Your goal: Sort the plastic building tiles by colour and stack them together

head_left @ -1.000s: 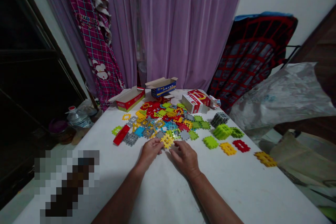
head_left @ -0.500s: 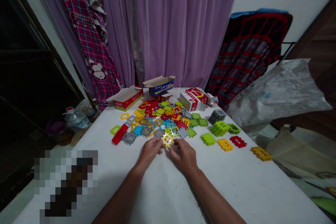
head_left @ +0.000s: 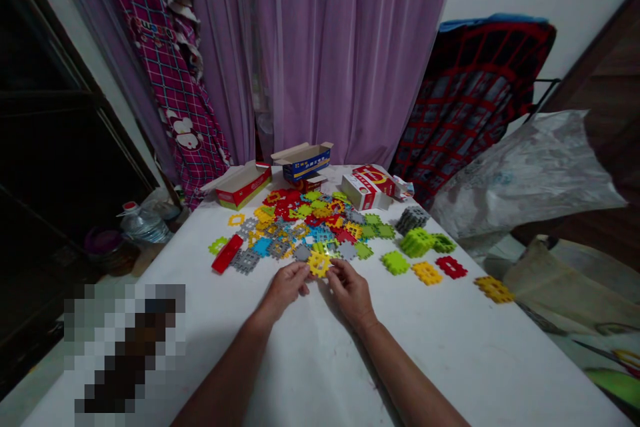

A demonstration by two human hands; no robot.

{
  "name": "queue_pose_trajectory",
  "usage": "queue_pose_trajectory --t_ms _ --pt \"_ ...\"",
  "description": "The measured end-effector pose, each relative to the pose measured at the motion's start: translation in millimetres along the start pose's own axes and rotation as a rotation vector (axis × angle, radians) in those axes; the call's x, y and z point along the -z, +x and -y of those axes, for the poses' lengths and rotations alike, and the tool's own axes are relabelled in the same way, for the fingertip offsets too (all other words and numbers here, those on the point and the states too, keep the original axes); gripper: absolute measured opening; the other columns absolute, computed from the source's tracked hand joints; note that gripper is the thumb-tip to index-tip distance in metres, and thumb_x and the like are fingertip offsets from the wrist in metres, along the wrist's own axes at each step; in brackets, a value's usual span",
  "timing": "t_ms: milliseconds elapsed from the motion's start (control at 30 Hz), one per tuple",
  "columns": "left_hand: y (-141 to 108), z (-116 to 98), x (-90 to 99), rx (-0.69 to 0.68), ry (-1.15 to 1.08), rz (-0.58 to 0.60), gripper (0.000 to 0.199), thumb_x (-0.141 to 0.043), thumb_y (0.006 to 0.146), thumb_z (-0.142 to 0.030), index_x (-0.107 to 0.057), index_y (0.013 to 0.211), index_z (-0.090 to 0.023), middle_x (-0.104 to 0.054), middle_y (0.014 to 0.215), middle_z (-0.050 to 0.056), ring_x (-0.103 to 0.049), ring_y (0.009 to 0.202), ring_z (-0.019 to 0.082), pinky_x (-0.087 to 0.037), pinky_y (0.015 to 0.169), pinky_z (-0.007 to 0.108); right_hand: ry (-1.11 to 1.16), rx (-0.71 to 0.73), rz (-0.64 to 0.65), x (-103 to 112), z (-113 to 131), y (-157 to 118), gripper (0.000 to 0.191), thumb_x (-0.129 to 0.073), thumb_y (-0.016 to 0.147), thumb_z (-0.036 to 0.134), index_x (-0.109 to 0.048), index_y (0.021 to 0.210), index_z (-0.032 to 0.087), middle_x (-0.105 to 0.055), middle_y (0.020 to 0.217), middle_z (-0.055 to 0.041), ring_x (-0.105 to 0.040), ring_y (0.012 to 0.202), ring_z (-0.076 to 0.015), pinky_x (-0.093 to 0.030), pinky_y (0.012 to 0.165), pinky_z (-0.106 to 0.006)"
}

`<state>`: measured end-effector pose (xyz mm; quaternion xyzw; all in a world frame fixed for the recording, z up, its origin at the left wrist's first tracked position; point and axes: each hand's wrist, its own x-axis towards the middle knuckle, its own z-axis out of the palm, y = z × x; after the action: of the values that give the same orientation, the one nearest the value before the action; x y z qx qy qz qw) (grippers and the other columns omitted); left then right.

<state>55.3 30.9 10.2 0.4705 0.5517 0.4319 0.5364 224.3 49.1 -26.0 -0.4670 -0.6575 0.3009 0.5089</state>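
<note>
Pinching a yellow notched tile (head_left: 319,264) by its left edge, the left hand (head_left: 286,288) holds it at the mixed pile's (head_left: 303,230) near side; the right hand (head_left: 351,290) (grip unclear) meets its right edge.

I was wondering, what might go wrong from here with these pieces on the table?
The yellow piece in the left hand, with the right hand at its other side, might slip and get lost among the mixed pile just beyond.
The yellow stack at the right edge of the table could be knocked off.
The grey stack seems to lean and might topple.
</note>
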Motion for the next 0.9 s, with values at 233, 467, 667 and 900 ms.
queue_pose_trajectory --t_ms 233,467,667,900 --pt "1 4 2.0 0.02 0.035 0.036 0.051 -0.053 0.076 -0.07 -0.056 0.086 -0.02 -0.054 0.053 -0.005 -0.041 0.039 0.007 -0.021 0.041 0.02 -0.012 0.096 0.03 20 6 8 0.032 -0.054 0.087 0.037 -0.069 0.109 0.018 -0.071 0.093 -0.0073 -0.061 0.066 -0.0128 -0.051 0.059 -0.024" --pt "4 9 -0.6 -0.042 0.086 0.006 0.05 -0.049 0.079 -0.069 -0.057 0.088 -0.021 -0.041 0.042 -0.01 -0.036 0.036 0.008 -0.022 0.041 0.022 -0.103 0.255 0.28 30 11 7 0.036 -0.055 0.085 0.028 -0.068 0.118 0.022 -0.071 0.1 -0.0069 -0.063 0.069 -0.0119 -0.053 0.063 -0.024" --pt "6 13 -1.3 -0.075 0.13 -0.021 0.046 -0.048 0.081 -0.066 -0.057 0.082 -0.021 -0.04 0.046 -0.009 -0.036 0.038 0.008 -0.023 0.041 0.022 -0.217 0.247 0.29 30 15 -1 0.046 -0.061 0.077 0.026 -0.064 0.123 0.022 -0.071 0.099 -0.0049 -0.06 0.063 -0.0102 -0.052 0.061 -0.023" --pt "5 12 -2.0 -0.096 0.142 -0.018 0.049 -0.049 0.08 -0.068 -0.058 0.083 -0.02 -0.041 0.047 -0.009 -0.036 0.04 0.009 -0.025 0.041 0.022 -0.3 0.231 0.249 26 17 -2 0.032 -0.063 0.075 0.026 -0.068 0.106 0.021 -0.071 0.09 -0.0033 -0.061 0.064 -0.0117 -0.051 0.063 -0.023"
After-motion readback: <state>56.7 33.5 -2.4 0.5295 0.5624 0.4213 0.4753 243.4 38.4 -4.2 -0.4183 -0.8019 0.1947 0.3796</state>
